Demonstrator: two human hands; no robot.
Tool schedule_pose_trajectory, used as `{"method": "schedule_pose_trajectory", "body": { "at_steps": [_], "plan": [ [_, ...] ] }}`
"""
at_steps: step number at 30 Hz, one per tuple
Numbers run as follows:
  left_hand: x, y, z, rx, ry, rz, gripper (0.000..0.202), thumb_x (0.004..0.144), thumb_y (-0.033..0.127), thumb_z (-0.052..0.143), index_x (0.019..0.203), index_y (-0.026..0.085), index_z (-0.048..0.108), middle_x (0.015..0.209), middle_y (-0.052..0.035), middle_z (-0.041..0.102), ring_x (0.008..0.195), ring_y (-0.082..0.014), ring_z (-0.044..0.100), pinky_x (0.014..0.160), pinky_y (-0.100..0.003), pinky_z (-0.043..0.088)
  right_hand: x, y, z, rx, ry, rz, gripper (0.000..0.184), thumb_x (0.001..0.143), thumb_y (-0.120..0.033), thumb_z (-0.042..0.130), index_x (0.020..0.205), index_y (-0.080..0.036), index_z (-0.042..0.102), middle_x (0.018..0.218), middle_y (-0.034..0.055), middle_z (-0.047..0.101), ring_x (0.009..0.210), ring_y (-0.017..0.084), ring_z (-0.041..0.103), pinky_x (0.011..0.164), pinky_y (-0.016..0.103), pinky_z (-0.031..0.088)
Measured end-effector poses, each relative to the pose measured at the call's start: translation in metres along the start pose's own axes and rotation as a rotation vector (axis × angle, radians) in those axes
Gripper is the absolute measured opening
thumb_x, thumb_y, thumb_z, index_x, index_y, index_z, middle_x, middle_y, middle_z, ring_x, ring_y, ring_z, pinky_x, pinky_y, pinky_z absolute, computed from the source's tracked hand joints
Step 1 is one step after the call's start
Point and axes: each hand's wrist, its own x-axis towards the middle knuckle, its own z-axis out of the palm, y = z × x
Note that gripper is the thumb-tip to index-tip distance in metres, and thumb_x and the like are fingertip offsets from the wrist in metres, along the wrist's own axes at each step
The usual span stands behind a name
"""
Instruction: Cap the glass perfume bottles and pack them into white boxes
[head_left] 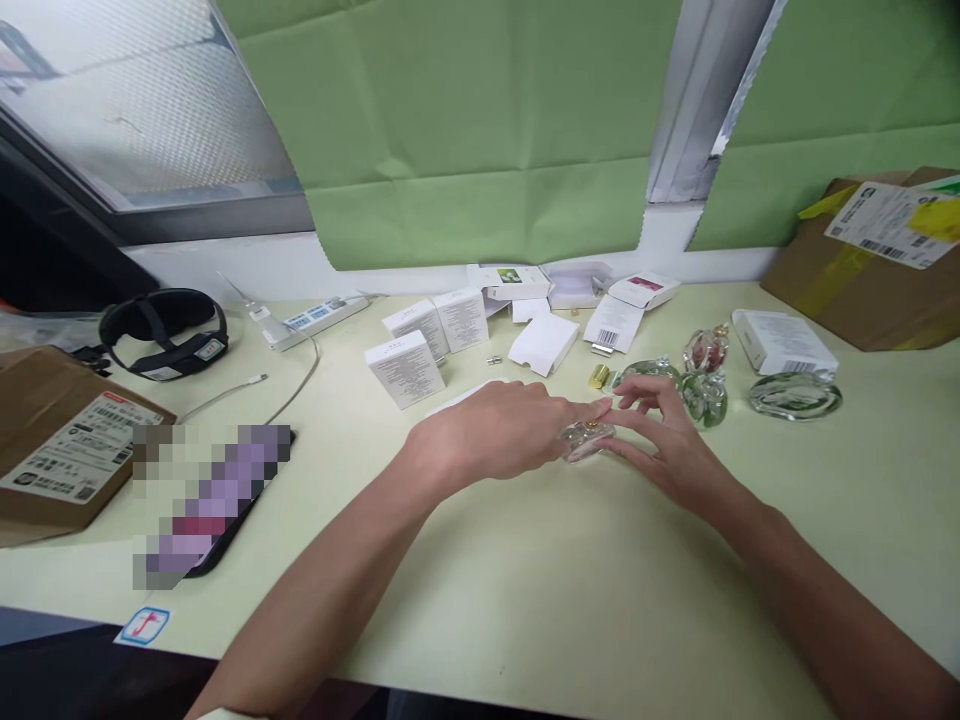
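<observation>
Back from the surface's [540, 590] near edge, the right hand [664, 440] pinches a glass perfume bottle [583, 444] whose top the left hand [502, 430], grip unclear, apparently works, calling for steady bracing.

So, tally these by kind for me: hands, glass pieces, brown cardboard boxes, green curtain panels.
Hands: 2, left hand and right hand
Glass pieces: 5 I can make out, one at the fingers, one reddish, two green-tinted, one rightmost
Brown cardboard boxes: 2
Green curtain panels: 2
Total: 11
</observation>
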Motion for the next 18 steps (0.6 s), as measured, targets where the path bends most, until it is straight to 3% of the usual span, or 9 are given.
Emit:
{"method": "schedule_pose_trajectory", "body": {
  "at_steps": [11, 14, 18],
  "plan": [
    [0.001, 0.001, 0.001, -0.031, 0.011, 0.016, 0.046, 0.097, 0.037, 0.042, 0.144, 0.038, 0.043, 0.072, -0.0020, 0.059, 0.072, -0.0196, 0.058, 0.066, -0.029, 0.043, 0.000, -0.001, 0.000, 0.028, -0.002, 0.049, 0.022, 0.092, -0.024, 0.061, 0.109, -0.036, 0.068, 0.120, 0.0074, 0.046, 0.101, 0.024, 0.056, 0.084, 0.044, 0.051],
    [-0.001, -0.004, 0.000, -0.068, -0.002, 0.037, 0.053, 0.097, 0.041, 0.041, 0.149, 0.040, 0.034, 0.073, -0.0013, 0.060, 0.071, -0.0194, 0.058, 0.065, -0.028, 0.041, -0.002, 0.000, 0.003, 0.051, 0.003, 0.027, 0.031, 0.092, -0.023, 0.061, 0.119, -0.038, 0.063, 0.123, 0.0084, 0.047, 0.112, 0.026, 0.055, 0.090, 0.046, 0.051],
    [-0.005, -0.026, -0.006, -0.156, 0.077, -0.025, 0.066, 0.096, 0.047, 0.041, 0.156, 0.038, 0.015, 0.093, -0.0021, 0.067, 0.076, -0.0186, 0.060, 0.069, -0.028, 0.041, -0.002, -0.003, 0.005, 0.114, -0.067, 0.062, 0.043, 0.093, -0.027, 0.060, 0.134, -0.038, 0.052, 0.137, 0.0091, 0.047, 0.125, 0.028, 0.053, 0.096, 0.047, 0.051]
  ]
}}
